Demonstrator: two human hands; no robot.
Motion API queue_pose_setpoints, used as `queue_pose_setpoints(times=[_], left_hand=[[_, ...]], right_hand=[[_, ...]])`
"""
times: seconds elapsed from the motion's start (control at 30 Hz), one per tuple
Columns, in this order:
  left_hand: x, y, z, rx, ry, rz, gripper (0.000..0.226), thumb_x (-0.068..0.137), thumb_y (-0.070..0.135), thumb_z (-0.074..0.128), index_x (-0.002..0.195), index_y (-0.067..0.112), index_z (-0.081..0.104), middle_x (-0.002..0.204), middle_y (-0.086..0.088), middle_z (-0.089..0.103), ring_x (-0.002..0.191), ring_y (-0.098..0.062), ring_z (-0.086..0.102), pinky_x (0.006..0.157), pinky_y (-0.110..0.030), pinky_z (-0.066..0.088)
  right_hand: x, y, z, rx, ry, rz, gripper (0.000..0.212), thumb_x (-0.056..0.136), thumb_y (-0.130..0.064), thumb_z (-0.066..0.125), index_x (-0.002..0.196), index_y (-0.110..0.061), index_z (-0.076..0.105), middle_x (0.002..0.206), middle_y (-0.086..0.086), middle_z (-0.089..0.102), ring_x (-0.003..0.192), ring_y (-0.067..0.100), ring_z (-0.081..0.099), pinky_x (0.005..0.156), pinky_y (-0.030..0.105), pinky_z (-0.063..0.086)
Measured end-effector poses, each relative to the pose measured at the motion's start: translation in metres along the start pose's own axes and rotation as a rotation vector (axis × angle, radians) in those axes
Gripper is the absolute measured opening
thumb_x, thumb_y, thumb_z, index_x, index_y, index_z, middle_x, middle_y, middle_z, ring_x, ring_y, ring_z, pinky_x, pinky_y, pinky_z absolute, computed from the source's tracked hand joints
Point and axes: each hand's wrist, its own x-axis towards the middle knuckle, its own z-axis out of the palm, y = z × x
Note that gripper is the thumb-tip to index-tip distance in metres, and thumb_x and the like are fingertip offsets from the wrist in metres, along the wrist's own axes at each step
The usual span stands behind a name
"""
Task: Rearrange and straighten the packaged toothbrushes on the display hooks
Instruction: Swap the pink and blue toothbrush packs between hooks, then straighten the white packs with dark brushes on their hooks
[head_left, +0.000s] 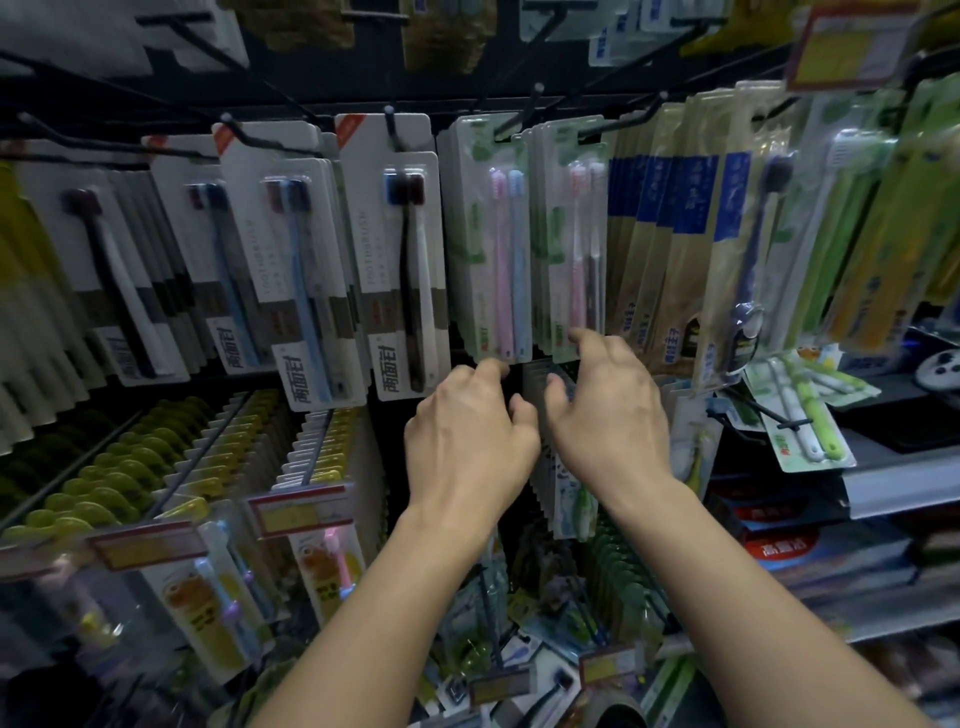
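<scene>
Packaged toothbrushes hang in rows on black display hooks (519, 117). In the middle hang two stacks of green-and-white packs: one with a pink and a blue brush (498, 244), one with pink and dark brushes (576, 239). My left hand (467, 431) reaches up below the first stack, its fingertips touching that pack's bottom edge. My right hand (608, 410) is beside it, with a fingertip at the bottom edge of the second stack and the other fingers loosely curled. Neither hand grips a pack.
White packs with dark and blue brushes (306, 270) hang to the left, gold-and-blue packs (670, 234) and green ones (883, 218) to the right. Lower hooks carry children's brushes (208, 592) behind red price tags (298, 512). A shelf edge (904, 488) juts out at right.
</scene>
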Motion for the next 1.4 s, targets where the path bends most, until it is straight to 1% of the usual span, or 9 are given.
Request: queue_pose_setpoints(times=[0.1,0.17,0.3,0.4,0.6,0.9,1.03,1.17,1.4], left_hand=[[-0.003,-0.002,-0.007,-0.004,0.033,0.011,0.037,0.099,0.042,0.055,0.131,0.027,0.066,0.122,0.002,0.068,0.105,-0.025,0.068,0.081,-0.038,0.056],[-0.005,-0.005,-0.011,-0.01,0.047,0.014,0.035,0.099,0.042,0.055,0.128,0.027,0.067,0.119,0.002,0.069,0.102,-0.026,0.069,0.08,-0.041,0.058],[-0.009,-0.013,-0.02,-0.001,0.084,0.043,0.035,0.098,0.042,0.056,0.126,0.027,0.069,0.118,0.002,0.07,0.101,-0.025,0.07,0.081,-0.04,0.058],[-0.011,-0.021,-0.026,-0.011,0.108,0.055,0.034,0.098,0.041,0.058,0.125,0.026,0.071,0.118,0.003,0.07,0.101,-0.023,0.07,0.081,-0.04,0.059],[-0.014,-0.037,-0.041,-0.013,0.151,0.065,0.028,0.096,0.04,0.058,0.116,0.025,0.072,0.108,0.005,0.07,0.094,-0.022,0.07,0.078,-0.041,0.058],[-0.019,-0.059,-0.061,-0.013,0.212,0.064,0.022,0.097,0.036,0.061,0.112,0.024,0.073,0.105,0.006,0.071,0.089,-0.018,0.07,0.074,-0.038,0.059],[-0.02,-0.067,-0.066,0.003,0.224,0.049,0.021,0.097,0.035,0.062,0.111,0.024,0.072,0.103,0.006,0.07,0.087,-0.02,0.069,0.072,-0.039,0.059],[-0.021,-0.077,-0.069,0.019,0.235,0.037,0.019,0.097,0.035,0.062,0.11,0.025,0.071,0.103,0.006,0.069,0.087,-0.02,0.068,0.071,-0.04,0.059],[-0.021,-0.094,-0.076,0.026,0.248,0.006,0.019,0.096,0.036,0.062,0.109,0.026,0.071,0.104,0.006,0.07,0.089,-0.019,0.068,0.074,-0.039,0.059]], right_hand=[[-0.002,-0.004,0.005,0.05,-0.022,-0.072,0.051,0.1,-0.029,0.06,0.148,-0.017,0.052,0.14,0.006,0.058,0.132,0.026,0.052,0.105,0.041,0.047],[-0.002,-0.007,0.008,0.069,-0.06,-0.121,0.051,0.1,-0.029,0.061,0.148,-0.017,0.052,0.143,0.005,0.056,0.136,0.024,0.047,0.109,0.04,0.044],[-0.005,-0.016,0.011,0.062,-0.154,-0.193,0.057,0.1,-0.032,0.06,0.153,-0.018,0.046,0.161,0.004,0.038,0.149,0.024,0.03,0.116,0.045,0.04],[-0.008,-0.023,0.014,0.06,-0.173,-0.202,0.06,0.101,-0.036,0.059,0.156,-0.02,0.041,0.166,0.002,0.029,0.153,0.023,0.024,0.115,0.047,0.041],[-0.009,-0.032,0.019,0.048,-0.163,-0.184,0.062,0.099,-0.037,0.061,0.156,-0.022,0.041,0.166,0.001,0.029,0.152,0.021,0.024,0.115,0.046,0.041],[-0.007,-0.036,0.021,0.032,-0.162,-0.149,0.063,0.098,-0.036,0.063,0.155,-0.019,0.042,0.164,0.003,0.032,0.15,0.024,0.028,0.117,0.045,0.038],[-0.006,-0.037,0.022,0.023,-0.157,-0.149,0.063,0.098,-0.036,0.063,0.155,-0.018,0.043,0.164,0.002,0.032,0.15,0.024,0.028,0.118,0.045,0.037],[-0.007,-0.038,0.022,0.026,-0.15,-0.146,0.063,0.098,-0.037,0.064,0.155,-0.021,0.043,0.164,0.001,0.032,0.151,0.023,0.028,0.118,0.046,0.038],[-0.009,-0.043,0.019,0.021,-0.153,-0.142,0.061,0.099,-0.037,0.064,0.154,-0.021,0.044,0.161,0.003,0.034,0.15,0.025,0.03,0.117,0.048,0.04]])
